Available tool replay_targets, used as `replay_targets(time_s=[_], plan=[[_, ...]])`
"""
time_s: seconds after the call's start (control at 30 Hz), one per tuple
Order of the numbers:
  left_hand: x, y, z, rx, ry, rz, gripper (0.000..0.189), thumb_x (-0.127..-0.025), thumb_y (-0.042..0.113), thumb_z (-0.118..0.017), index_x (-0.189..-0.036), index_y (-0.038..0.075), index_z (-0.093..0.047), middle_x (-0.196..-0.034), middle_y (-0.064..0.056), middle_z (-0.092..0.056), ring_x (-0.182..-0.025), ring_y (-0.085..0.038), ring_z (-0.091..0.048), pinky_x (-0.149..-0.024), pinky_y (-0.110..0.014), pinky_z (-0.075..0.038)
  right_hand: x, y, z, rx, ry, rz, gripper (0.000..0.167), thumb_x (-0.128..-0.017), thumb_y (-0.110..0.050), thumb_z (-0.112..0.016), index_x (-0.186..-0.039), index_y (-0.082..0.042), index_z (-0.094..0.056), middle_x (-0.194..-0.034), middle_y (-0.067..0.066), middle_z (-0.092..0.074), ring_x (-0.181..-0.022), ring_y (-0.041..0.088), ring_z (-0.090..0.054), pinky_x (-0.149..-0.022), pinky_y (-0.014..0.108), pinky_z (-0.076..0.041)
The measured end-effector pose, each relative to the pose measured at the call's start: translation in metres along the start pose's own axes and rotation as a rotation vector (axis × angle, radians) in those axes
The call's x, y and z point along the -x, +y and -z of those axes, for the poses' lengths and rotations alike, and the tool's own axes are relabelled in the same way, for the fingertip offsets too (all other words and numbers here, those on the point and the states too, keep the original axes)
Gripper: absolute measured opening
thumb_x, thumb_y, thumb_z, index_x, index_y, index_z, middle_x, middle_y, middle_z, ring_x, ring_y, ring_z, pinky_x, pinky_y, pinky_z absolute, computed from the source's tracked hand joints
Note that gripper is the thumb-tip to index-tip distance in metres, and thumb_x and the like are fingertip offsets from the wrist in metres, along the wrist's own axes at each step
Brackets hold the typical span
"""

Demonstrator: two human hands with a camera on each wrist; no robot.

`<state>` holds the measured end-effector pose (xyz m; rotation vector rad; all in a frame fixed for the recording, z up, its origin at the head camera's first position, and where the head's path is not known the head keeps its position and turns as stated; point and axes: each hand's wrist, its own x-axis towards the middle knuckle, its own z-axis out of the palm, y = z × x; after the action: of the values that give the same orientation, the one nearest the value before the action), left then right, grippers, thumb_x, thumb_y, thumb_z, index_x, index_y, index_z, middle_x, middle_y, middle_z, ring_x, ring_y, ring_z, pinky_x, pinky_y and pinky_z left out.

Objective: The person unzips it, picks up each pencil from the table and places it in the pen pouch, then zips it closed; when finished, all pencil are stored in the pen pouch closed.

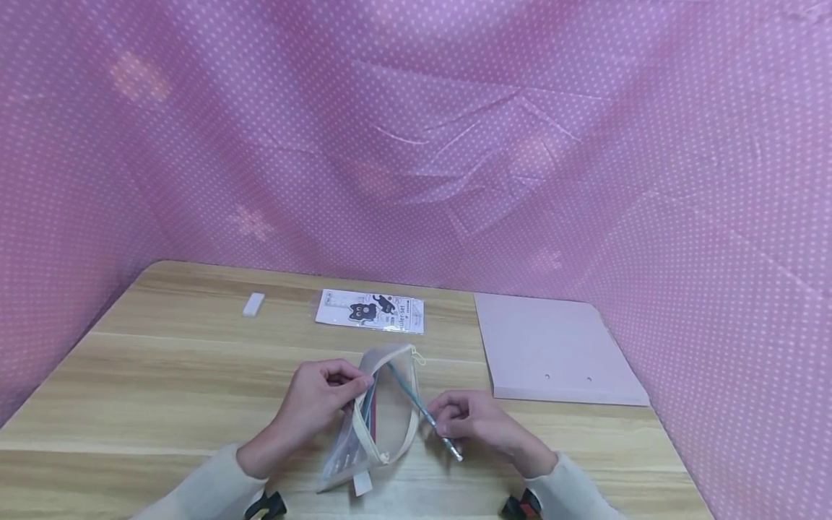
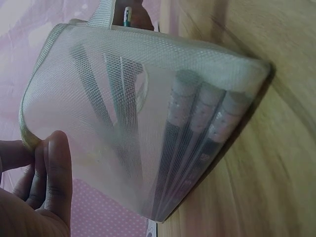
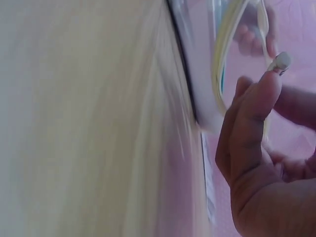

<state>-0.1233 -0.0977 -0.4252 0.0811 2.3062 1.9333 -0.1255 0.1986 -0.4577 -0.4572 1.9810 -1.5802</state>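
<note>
A pale mesh pencil pouch [image 1: 341, 456] stands unzipped in the middle of the table, its mouth spread wide. My left hand [image 1: 320, 396] pinches the left edge of that mouth between thumb and fingers. My right hand [image 1: 477, 425] holds a teal pencil [image 1: 409, 392] near its eraser end, and the pencil's far end slants into the pouch opening. In the right wrist view the pencil's white eraser [image 3: 282, 60] pokes out above the fingertips. Through the mesh in the left wrist view, several eraser-tipped pencils [image 2: 197, 111] lie side by side at the bottom.
Behind the pouch lies a ruler set packet [image 1: 370, 310] printed with black cats. A white eraser-like block [image 1: 253, 304] is at the back left. On the right rests a pale pink folder [image 1: 559, 347]. Pink dotted cloth [image 1: 416, 144] hangs around the table.
</note>
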Motion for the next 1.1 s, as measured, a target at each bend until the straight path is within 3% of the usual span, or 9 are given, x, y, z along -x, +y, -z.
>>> replay_targets(time_s=[0.17, 0.6, 0.93, 1.1], plan=[[0.001, 0.001, -0.001, 0.004, 0.004, 0.005, 0.019, -0.086, 0.016, -0.081, -0.095, 0.001, -0.075, -0.080, -0.012, -0.075, -0.061, -0.013, -0.066, -0.057, -0.028, -0.059, -0.004, -0.006, -0.011, -0.041, 0.057, -0.036, 0.045, -0.088, -0.002, -0.070, -0.130, 0.011, -0.057, -0.097, 0.027, -0.070, -0.069, 0.007, -0.064, -0.058, 0.019, -0.055], [0.004, 0.003, -0.005, -0.056, 0.006, -0.004, 0.017, -0.084, 0.020, -0.082, -0.090, 0.006, -0.076, -0.077, -0.006, -0.074, -0.064, -0.012, -0.065, -0.058, -0.027, -0.059, -0.018, -0.024, -0.033, -0.272, 0.023, -0.075, 0.056, -0.089, 0.001, -0.067, -0.140, 0.013, -0.046, -0.097, 0.007, -0.076, -0.082, 0.011, -0.072, -0.063, 0.020, -0.060], [0.006, 0.003, -0.008, -0.065, -0.014, -0.023, 0.015, -0.085, 0.019, -0.081, -0.090, 0.006, -0.077, -0.081, -0.009, -0.076, -0.063, -0.010, -0.065, -0.057, -0.023, -0.057, -0.030, -0.033, -0.053, -0.233, 0.067, -0.050, 0.053, -0.090, 0.002, -0.067, -0.138, 0.014, -0.047, -0.097, 0.012, -0.075, -0.076, 0.009, -0.070, -0.064, 0.019, -0.059], [0.008, 0.003, -0.010, -0.058, -0.019, -0.011, 0.016, -0.085, 0.020, -0.081, -0.091, 0.006, -0.077, -0.081, -0.007, -0.076, -0.063, -0.010, -0.064, -0.056, -0.022, -0.056, -0.033, -0.036, -0.060, -0.188, 0.076, -0.061, 0.049, -0.090, 0.003, -0.068, -0.135, 0.012, -0.051, -0.092, 0.007, -0.073, -0.070, 0.008, -0.067, -0.062, 0.020, -0.059]])
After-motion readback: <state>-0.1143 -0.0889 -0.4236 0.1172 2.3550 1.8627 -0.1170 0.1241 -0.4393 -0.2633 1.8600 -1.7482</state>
